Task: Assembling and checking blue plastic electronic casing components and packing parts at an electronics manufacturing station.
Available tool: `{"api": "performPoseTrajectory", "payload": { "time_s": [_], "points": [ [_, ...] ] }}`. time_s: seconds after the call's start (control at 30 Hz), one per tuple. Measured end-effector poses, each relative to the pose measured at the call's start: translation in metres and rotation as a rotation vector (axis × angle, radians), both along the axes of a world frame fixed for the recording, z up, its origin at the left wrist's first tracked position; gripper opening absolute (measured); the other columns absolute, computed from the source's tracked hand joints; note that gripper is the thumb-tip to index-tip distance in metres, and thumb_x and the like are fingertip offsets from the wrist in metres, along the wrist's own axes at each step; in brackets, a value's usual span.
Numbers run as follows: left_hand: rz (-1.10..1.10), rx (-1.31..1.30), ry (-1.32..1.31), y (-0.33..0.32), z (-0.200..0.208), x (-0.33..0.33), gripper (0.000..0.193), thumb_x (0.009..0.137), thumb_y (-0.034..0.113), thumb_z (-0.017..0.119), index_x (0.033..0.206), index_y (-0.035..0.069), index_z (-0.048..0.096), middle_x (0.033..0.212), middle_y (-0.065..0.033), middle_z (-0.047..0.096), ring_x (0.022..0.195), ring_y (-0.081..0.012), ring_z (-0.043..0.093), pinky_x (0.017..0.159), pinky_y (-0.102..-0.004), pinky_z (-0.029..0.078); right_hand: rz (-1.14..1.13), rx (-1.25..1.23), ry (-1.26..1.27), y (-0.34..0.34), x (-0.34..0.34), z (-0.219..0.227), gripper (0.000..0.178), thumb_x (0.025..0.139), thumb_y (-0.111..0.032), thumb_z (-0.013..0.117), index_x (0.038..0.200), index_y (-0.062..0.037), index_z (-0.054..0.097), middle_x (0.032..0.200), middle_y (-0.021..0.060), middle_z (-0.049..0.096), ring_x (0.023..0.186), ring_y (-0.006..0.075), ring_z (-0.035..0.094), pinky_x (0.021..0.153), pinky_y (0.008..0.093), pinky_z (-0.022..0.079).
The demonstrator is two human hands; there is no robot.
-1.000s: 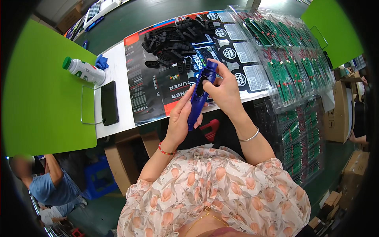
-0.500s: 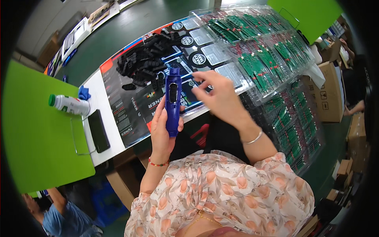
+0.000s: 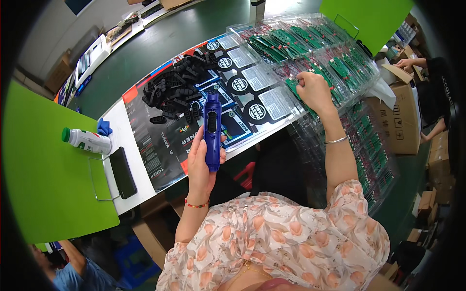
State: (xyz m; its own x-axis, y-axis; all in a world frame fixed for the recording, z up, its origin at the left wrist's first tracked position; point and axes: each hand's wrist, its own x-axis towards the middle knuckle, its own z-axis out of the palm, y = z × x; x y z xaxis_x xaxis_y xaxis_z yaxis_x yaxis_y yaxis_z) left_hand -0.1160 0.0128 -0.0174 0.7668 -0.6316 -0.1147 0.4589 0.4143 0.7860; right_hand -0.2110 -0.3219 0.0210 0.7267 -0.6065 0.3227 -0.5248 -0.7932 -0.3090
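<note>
Here, near the frame's centre, we see a dark-blue casing (image 3: 212, 148) pointing up the frame in the left hand (image 3: 196, 162), whose fingers wrap its lower part, apparently to leave the oval opening (image 3: 212, 121) uncovered. At upper right, the right hand (image 3: 316, 93) is over green circuit boards (image 3: 343, 68), fingers curled together; we cannot tell whether they pinch one. Black pieces (image 3: 172, 86) lie heaped at upper left, presumably for easy reach.

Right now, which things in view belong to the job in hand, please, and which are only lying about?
Seemingly part of it:
blue casing, in the left hand
green circuit boards, by the right hand
piled black parts

Seemingly just lying about:
white bottle
black phone
small crumpled blue item
</note>
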Motion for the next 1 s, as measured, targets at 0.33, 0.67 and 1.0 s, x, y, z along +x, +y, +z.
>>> {"api": "performPoseTrajectory", "payload": {
  "time_s": [0.33, 0.67, 1.0],
  "points": [
    [-0.014, 0.001, -0.014, -0.002, 0.001, -0.001, 0.055, 0.107, 0.020, 0.043, 0.157, 0.002, 0.026, 0.116, -0.0243, 0.064, 0.075, -0.0156, 0.063, 0.064, -0.0274, 0.052, -0.111, -0.176, -0.292, 0.036, -0.002, 0.047, 0.037, 0.085, -0.001, 0.062, 0.121, -0.0081, 0.066, 0.099, 0.0163, 0.068, 0.087, 0.0381, 0.068, 0.074, 0.0468, 0.056],
    [-0.027, -0.030, 0.051, -0.006, 0.005, -0.001, 0.054, 0.107, 0.018, 0.043, 0.157, 0.005, 0.027, 0.119, -0.0256, 0.063, 0.078, -0.0194, 0.062, 0.065, -0.0296, 0.052, -0.049, 0.059, -0.477, 0.054, -0.006, 0.060, 0.030, 0.085, -0.005, 0.069, 0.115, -0.0064, 0.070, 0.094, 0.0093, 0.068, 0.074, 0.0224, 0.067, 0.068, 0.0333, 0.054],
    [-0.126, -0.102, 0.197, -0.010, 0.005, -0.009, 0.054, 0.107, 0.018, 0.045, 0.158, 0.009, 0.027, 0.127, -0.0271, 0.059, 0.090, -0.0220, 0.065, 0.075, -0.0327, 0.056, 0.457, 1.146, -0.778, 0.142, 0.013, 0.029, 0.046, 0.091, 0.001, 0.068, 0.135, 0.0029, 0.055, 0.099, 0.0077, 0.065, 0.080, 0.0130, 0.071, 0.056, 0.0184, 0.052]
  ]
}}
